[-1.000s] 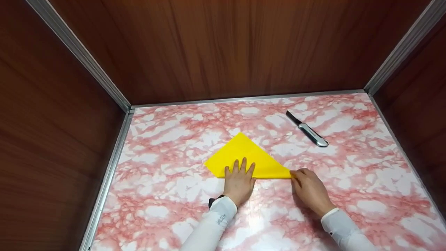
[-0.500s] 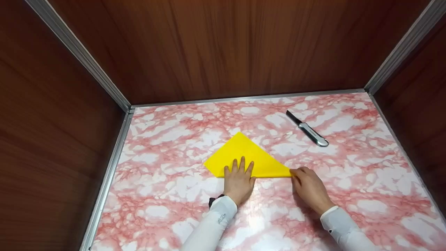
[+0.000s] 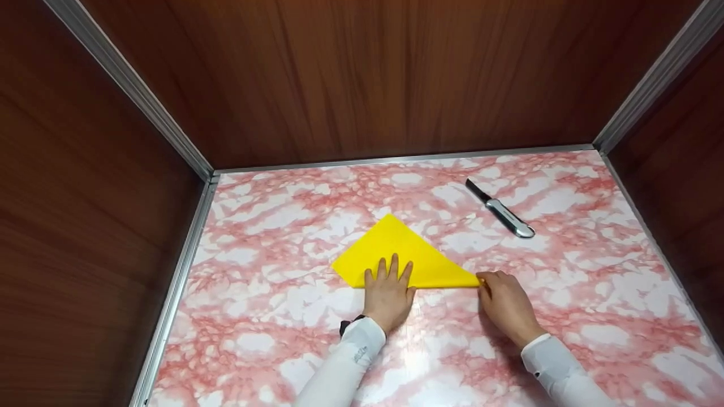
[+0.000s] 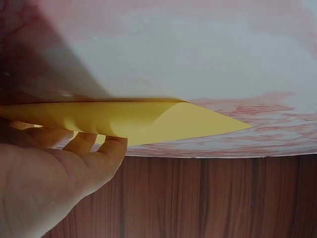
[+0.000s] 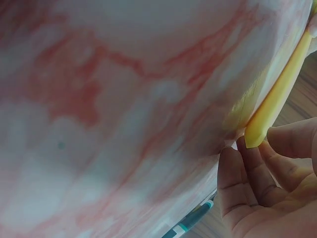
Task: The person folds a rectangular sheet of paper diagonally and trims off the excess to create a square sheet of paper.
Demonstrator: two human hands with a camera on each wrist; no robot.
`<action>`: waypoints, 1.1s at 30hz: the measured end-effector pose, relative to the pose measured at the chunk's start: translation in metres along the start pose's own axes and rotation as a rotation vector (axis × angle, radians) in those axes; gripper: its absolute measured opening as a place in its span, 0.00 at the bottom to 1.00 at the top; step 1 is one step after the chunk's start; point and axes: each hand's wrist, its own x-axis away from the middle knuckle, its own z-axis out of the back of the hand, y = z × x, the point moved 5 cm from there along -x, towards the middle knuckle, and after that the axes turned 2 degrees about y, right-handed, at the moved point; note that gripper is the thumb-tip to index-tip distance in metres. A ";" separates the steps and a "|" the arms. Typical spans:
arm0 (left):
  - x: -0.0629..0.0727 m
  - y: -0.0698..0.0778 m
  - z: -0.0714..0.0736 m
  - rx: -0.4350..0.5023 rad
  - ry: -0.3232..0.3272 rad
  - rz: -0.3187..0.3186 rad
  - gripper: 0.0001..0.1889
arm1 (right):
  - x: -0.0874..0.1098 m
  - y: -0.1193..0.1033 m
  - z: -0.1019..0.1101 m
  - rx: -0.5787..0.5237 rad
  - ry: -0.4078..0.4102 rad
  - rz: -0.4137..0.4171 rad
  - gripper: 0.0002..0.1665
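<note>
I could see the yellow paper sheet (image 3: 404,243) near the middle of the frame, lying on the marbled bench (image 3: 271,316) with one corner pointing up-frame and its near edge running almost level. The person's left hand (image 3: 388,299) rested on its lower part, fingers straight and spread, holding it down. The right hand (image 3: 508,305) pinched the narrow right-hand tip between thumb and fingers. At the upper right of the frame lay the utility knife (image 3: 500,209), untouched and well apart from both hands.

As I judged it, one fold was mostly in place: the near side looked doubled over along that level edge. The crease did not seem finished, though. In the right-wrist view the pinched end looked rounded rather than flat, so I reckoned pressing it down was left. I saw no cut in the sheet.
</note>
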 end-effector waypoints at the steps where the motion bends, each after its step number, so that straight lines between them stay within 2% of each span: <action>1: 0.000 0.000 0.000 -0.003 0.002 0.000 0.32 | 0.000 0.000 0.000 0.009 0.006 0.006 0.17; 8: 0.000 0.001 0.000 0.013 0.015 0.006 0.32 | 0.004 -0.001 -0.001 0.051 0.031 0.042 0.19; 19: 0.001 0.001 0.000 0.038 0.008 0.008 0.32 | 0.006 0.002 -0.003 0.057 0.015 0.009 0.21; 28: 0.001 0.002 -0.002 0.025 -0.004 0.008 0.32 | 0.008 -0.002 -0.003 0.080 0.036 0.059 0.24; 33: 0.001 0.001 -0.002 0.013 -0.011 0.010 0.33 | 0.010 -0.004 -0.003 0.108 0.019 0.070 0.25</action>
